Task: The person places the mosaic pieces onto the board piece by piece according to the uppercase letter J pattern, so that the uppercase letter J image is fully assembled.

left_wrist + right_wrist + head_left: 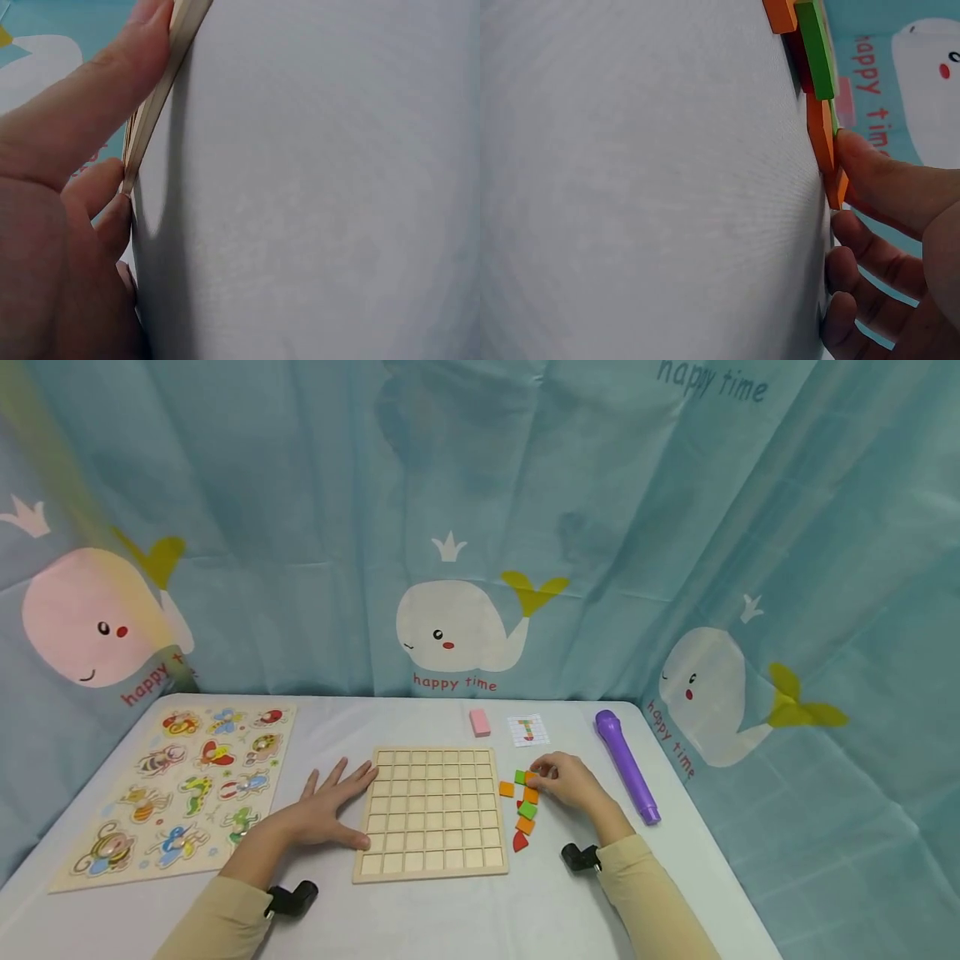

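A wooden grid board (435, 814) with square cells lies flat on the table. My left hand (322, 814) rests at its left side, fingers spread, fingertips and thumb touching the edge. In the left wrist view, the thumb lies against the board's rim (154, 112). My right hand (573, 781) is at the small tiles right of the board, thumb and index finger pinching an orange tile (530, 777). Close by lie a green tile (527, 811), another orange tile (507, 789) and a red rounded piece (521, 841). The right wrist view shows the pinched orange tile (841, 187) partly hidden.
Behind the board are a pink block (479, 722) and a small card with a coloured pattern (528, 730). A purple microphone-shaped object (628, 768) lies at the right. On the left is a wooden insect puzzle board (180, 793). A whale-print curtain (322, 527) hangs behind the table.
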A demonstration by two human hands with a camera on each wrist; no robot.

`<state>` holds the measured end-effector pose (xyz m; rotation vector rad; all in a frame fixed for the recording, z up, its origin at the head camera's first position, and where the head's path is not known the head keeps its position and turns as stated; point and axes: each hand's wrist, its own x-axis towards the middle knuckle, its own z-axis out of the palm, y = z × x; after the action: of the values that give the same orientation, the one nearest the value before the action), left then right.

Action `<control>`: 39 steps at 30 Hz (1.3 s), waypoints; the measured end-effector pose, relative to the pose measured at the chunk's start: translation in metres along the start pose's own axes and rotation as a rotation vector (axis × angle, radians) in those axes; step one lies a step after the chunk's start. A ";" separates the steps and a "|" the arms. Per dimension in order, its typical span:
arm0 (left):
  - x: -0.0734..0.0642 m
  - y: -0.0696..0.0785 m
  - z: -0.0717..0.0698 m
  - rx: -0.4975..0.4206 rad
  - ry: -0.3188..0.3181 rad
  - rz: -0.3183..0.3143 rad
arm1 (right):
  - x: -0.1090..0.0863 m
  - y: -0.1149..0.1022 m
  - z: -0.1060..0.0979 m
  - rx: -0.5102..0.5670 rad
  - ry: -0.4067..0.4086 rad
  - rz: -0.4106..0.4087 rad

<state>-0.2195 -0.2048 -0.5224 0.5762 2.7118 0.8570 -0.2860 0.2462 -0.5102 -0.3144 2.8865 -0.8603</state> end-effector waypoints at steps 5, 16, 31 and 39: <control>-0.002 0.001 -0.001 -0.002 -0.001 0.003 | 0.002 0.000 0.001 0.007 0.001 0.012; -0.004 -0.003 0.001 -0.016 0.013 0.021 | 0.016 -0.013 -0.004 0.119 0.016 0.004; -0.001 -0.003 0.003 -0.018 0.020 0.027 | 0.030 -0.057 0.004 0.189 0.070 -0.122; -0.004 -0.002 0.001 -0.017 0.003 0.019 | 0.034 -0.076 0.017 0.213 0.036 -0.156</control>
<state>-0.2163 -0.2075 -0.5246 0.5985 2.7037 0.8855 -0.3034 0.1672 -0.4845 -0.5114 2.7964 -1.1987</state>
